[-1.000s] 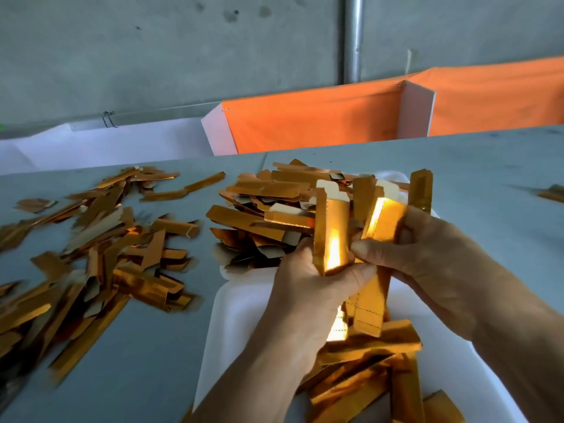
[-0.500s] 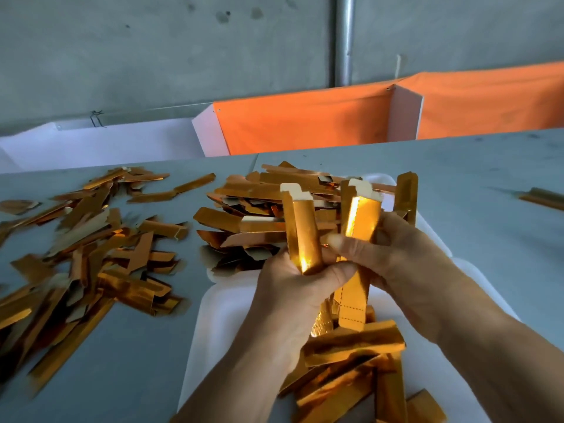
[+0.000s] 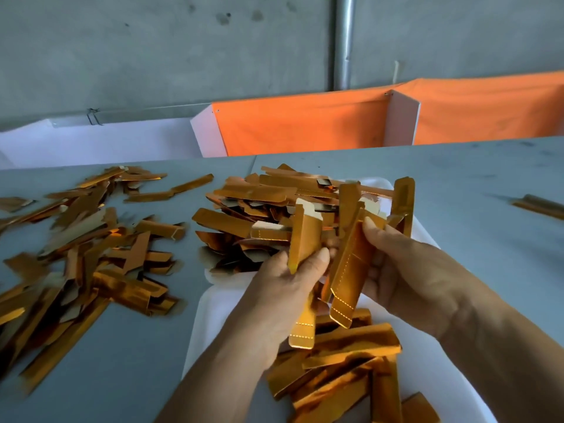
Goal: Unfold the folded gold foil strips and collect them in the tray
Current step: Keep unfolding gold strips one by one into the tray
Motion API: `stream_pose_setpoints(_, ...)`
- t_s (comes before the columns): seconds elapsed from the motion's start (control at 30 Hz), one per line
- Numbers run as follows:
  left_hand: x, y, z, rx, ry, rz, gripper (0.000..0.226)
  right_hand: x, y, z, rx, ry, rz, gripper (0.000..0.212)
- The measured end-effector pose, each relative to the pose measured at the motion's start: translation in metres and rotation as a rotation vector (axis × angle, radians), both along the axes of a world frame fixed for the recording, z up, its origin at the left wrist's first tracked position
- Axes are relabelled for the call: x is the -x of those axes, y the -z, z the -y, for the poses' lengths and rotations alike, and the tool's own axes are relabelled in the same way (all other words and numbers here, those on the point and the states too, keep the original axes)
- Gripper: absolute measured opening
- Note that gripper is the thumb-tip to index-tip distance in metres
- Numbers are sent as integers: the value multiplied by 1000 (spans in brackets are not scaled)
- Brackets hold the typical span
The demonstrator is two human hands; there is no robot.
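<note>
since half a second ago the two strips have come apart; they stood nearly side by side and upright between the hands, and now the right one leans away to the right with a clear gap between them; both hands have also dropped lower over the tray (image 3: 213, 312), which reads as the pair being separated so that each can be opened out on its own, though neither looks fully flattened yet; the left hand (image 3: 283, 288) is curled tight, thumb pressed across the front of the left strip (image 3: 305, 236), whose white-backed top stands upright above the fist and whose lower end (image 3: 302, 331) hangs out below the palm; the right hand (image 3: 406, 276) is narrower than open but not clenched, thumb on the upper edge and fingers behind the right strip (image 3: 351, 270), which shows a dotted crease line down its face and a squared tab at the bottom; both strips are held in the air above the white tray, not resting in it; finished strips (image 3: 351, 361) already lie in the near end of the tray, and a taller heap (image 3: 259, 215) crowds its far end, spilling toward the counter (image 3: 473, 184); the loose pile still to do (image 3: 91, 254) is spread on the counter to the left, well apart from the hands; judging by that pile, plenty of the job remains.
</note>
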State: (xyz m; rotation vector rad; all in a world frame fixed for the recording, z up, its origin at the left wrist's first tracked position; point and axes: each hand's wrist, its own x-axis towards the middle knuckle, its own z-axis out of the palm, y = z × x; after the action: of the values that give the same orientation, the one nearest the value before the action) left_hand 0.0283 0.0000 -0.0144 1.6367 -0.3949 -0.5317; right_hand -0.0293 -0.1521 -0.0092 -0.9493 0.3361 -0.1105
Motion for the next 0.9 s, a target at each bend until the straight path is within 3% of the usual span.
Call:
stream_pose_setpoints(0.07,-1,0,-1,77,-4,-67,11,-1,0,2,-60,25,32,31)
stream_pose_setpoints(0.17,-10,-1,-5,322,-126,-209,17,1,-4,7,-120,104,71,28)
stream_pose_setpoints(0.2,-14,0,-7,316,-186,-141,18,2,-4,8,-114,101,84,30)
stream_pose_setpoints(0.3,-21,8,-9,21,-338,236,11,2,-5,12,-5,62,91,49)
stream_pose_setpoints(0.37,-19,7,-10,-48,-383,301,12,2,-5,12,70,55,69,55)
stream_pose_setpoints(0.43,-18,5,-10,51,-381,245,9,3,-6,12,90,60,62,55)
stream_pose_setpoints(0.5,-16,0,-8,200,-329,145,6,4,-6,13,98,59,66,47)
stream_pose_setpoints(0.6,-16,-7,2,371,-171,25,28,7,-8,14,162,14,97,32)
stream_pose_setpoints(0.7,-12,-9,11,260,-118,3,11,10,-8,16,239,38,98,31)
stream_pose_setpoints(0.9,-6,-1,7,191,71,56,42,6,-10,14,325,-40,92,29)
